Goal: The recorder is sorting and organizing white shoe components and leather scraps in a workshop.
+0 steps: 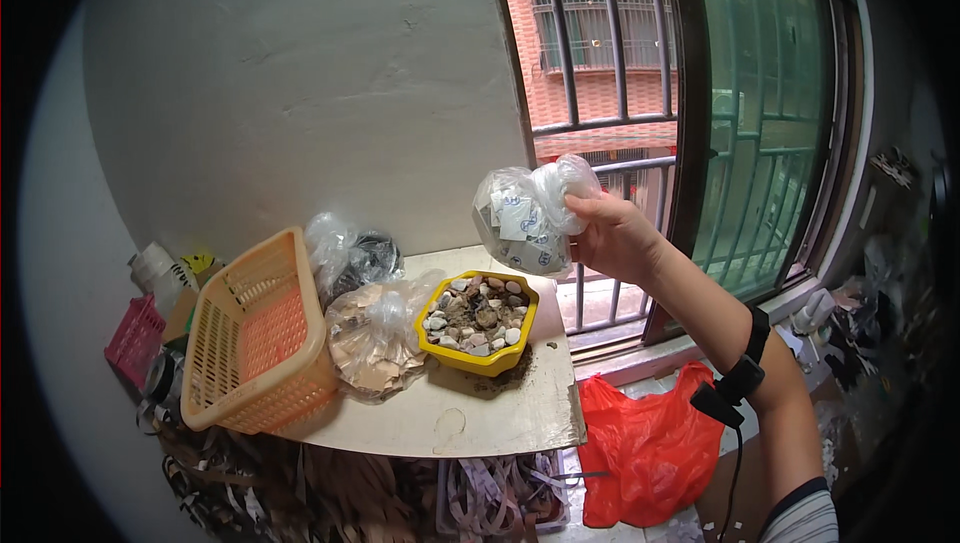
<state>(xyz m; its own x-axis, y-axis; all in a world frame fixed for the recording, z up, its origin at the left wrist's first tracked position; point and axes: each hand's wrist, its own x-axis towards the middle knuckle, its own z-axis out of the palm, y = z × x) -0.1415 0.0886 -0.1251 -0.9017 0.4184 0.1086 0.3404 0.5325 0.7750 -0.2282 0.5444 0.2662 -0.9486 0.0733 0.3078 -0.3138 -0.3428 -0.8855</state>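
Note:
My right hand (612, 231) is closed around the gathered neck of a clear plastic bag (525, 233), held up in front of the barred window. White printed paper pieces show through the plastic, with something greyish below them. Beneath the bag, on the pale tabletop (450, 430), stands a yellow eight-sided pot (492, 361) filled with pebbles and soil. Left of the pot, a knotted clear bag of tan cardboard-like pieces (378, 343) leans against a peach plastic basket (262, 333). My left hand is out of view.
A red plastic bag (650, 448) lies right of the table. Under the tabletop are brown strips (350, 493) and a bin of pale strips (500, 493). Behind the basket sits a bag with dark contents (370, 261); a pink basket (135, 343) stands far left. A green-tinted sliding pane (765, 123) covers the window's right side.

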